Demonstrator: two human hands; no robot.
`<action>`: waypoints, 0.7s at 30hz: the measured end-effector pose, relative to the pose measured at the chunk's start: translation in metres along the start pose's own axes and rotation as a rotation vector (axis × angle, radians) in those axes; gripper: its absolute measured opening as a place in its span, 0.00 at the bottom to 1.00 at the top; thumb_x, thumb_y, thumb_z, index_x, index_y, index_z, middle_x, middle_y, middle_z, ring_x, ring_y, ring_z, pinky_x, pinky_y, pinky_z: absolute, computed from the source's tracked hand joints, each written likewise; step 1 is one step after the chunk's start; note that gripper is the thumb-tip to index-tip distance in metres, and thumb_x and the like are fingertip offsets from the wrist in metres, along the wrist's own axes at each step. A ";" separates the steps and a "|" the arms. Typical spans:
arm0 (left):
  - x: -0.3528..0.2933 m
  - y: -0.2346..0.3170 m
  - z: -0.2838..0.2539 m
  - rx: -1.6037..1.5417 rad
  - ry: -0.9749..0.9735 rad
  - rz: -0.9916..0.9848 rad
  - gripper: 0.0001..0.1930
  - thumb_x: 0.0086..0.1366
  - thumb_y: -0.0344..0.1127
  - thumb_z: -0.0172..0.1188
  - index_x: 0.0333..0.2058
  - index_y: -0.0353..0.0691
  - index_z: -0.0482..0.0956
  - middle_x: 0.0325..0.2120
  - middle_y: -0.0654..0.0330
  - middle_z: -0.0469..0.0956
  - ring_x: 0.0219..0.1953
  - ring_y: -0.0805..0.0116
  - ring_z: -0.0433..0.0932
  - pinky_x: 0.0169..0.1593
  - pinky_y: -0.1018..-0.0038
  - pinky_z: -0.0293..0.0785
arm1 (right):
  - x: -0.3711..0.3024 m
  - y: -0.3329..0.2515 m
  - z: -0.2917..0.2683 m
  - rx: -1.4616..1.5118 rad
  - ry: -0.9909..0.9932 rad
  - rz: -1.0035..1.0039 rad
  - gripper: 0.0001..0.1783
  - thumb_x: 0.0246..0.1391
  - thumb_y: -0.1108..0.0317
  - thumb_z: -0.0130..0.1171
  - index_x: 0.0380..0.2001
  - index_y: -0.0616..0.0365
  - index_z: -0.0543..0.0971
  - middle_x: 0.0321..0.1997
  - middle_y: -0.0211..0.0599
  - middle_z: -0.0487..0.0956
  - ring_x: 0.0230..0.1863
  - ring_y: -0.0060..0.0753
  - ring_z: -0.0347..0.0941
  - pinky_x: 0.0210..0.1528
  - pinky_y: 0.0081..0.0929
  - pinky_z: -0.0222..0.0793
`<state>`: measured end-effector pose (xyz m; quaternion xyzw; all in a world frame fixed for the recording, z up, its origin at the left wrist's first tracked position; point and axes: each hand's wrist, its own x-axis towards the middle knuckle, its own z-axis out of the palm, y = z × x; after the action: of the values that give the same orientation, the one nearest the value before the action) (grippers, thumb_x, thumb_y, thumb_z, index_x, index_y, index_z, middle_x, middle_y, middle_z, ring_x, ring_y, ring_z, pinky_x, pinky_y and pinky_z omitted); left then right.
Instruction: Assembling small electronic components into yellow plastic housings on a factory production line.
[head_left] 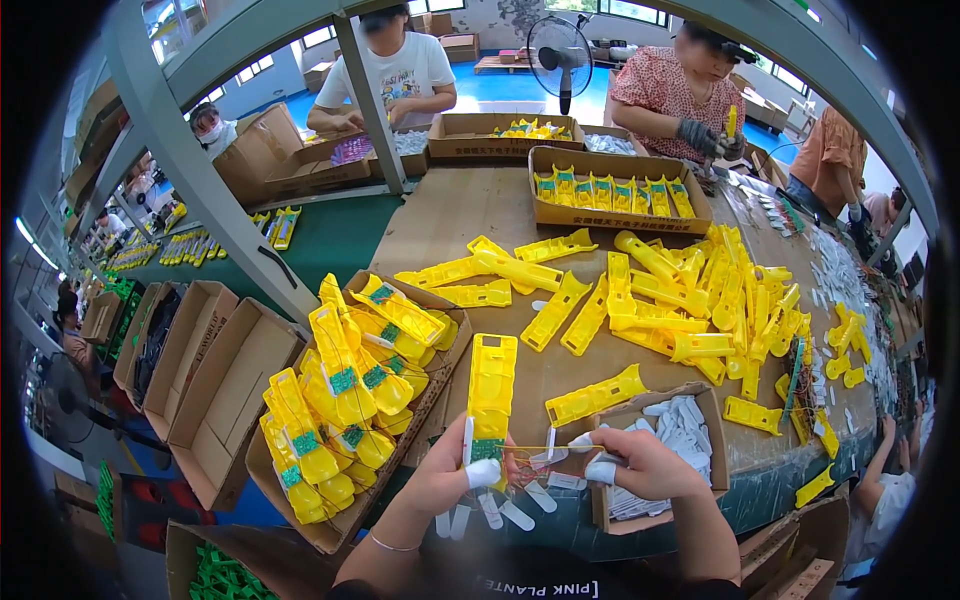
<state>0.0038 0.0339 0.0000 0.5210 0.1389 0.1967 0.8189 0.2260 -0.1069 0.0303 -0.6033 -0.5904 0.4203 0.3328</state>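
Note:
My left hand grips an upright yellow plastic housing with a green circuit board at its lower end. White covers wrap some of my fingertips on both hands. To its right, my right hand is closed, its thumb and forefinger pinching thin wires that run across from the housing. Small white strips lie below the hands. Under my right hand stands a small carton of white plastic strips. A carton heaped with yellow housings, boards and wires fitted, is left of my left hand.
Loose yellow housings pile up beyond my hands. A carton of lined-up housings stands behind them. Empty-looking cartons are at the left, beside a green conveyor belt. A metal post rises nearby. Co-workers sit across the table.

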 end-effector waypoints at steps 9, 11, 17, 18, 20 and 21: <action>0.009 -0.019 -0.003 -0.451 -0.129 -0.118 0.23 0.66 0.51 0.37 0.46 0.36 0.64 0.37 0.53 0.71 0.34 0.63 0.74 0.37 0.67 0.74 | -0.022 0.013 0.005 0.568 -0.101 0.129 0.22 0.55 0.55 0.52 0.46 0.61 0.71 0.23 0.29 0.75 0.20 0.14 0.69 0.24 0.11 0.66; 0.011 -0.020 0.002 -0.469 -0.067 -0.226 0.25 0.65 0.54 0.38 0.47 0.36 0.65 0.37 0.53 0.72 0.33 0.64 0.74 0.37 0.68 0.74 | -0.025 0.018 0.010 0.610 -0.075 0.146 0.25 0.53 0.52 0.53 0.45 0.62 0.71 0.23 0.29 0.75 0.20 0.15 0.69 0.25 0.12 0.66; 0.019 -0.026 0.021 -0.366 -0.184 -0.316 0.30 0.63 0.58 0.37 0.48 0.35 0.64 0.36 0.52 0.72 0.31 0.63 0.76 0.34 0.68 0.75 | -0.036 0.036 0.020 0.733 0.212 -0.040 0.14 0.55 0.60 0.53 0.39 0.58 0.71 0.30 0.28 0.74 0.31 0.16 0.70 0.32 0.12 0.65; 0.019 -0.027 0.021 -0.302 -0.230 -0.360 0.33 0.61 0.63 0.38 0.49 0.36 0.63 0.36 0.54 0.73 0.32 0.65 0.75 0.35 0.69 0.75 | -0.037 0.033 0.021 0.732 0.226 -0.039 0.14 0.55 0.60 0.53 0.39 0.58 0.71 0.30 0.28 0.74 0.31 0.16 0.70 0.32 0.12 0.65; 0.019 -0.027 0.026 -0.326 -0.268 -0.390 0.36 0.60 0.65 0.37 0.50 0.36 0.64 0.35 0.54 0.73 0.30 0.66 0.76 0.34 0.70 0.75 | -0.038 0.027 0.021 0.788 0.386 0.053 0.14 0.54 0.61 0.54 0.40 0.59 0.71 0.30 0.28 0.73 0.29 0.14 0.68 0.30 0.11 0.63; 0.019 -0.027 0.028 -0.264 -0.275 -0.433 0.36 0.60 0.65 0.36 0.50 0.36 0.64 0.34 0.53 0.74 0.30 0.65 0.76 0.34 0.70 0.75 | -0.038 0.018 0.018 0.775 0.435 0.059 0.15 0.54 0.61 0.54 0.41 0.58 0.70 0.29 0.27 0.73 0.25 0.13 0.66 0.25 0.11 0.61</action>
<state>0.0374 0.0106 -0.0133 0.3899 0.1079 -0.0387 0.9137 0.2192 -0.1480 0.0107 -0.5250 -0.2881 0.4832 0.6387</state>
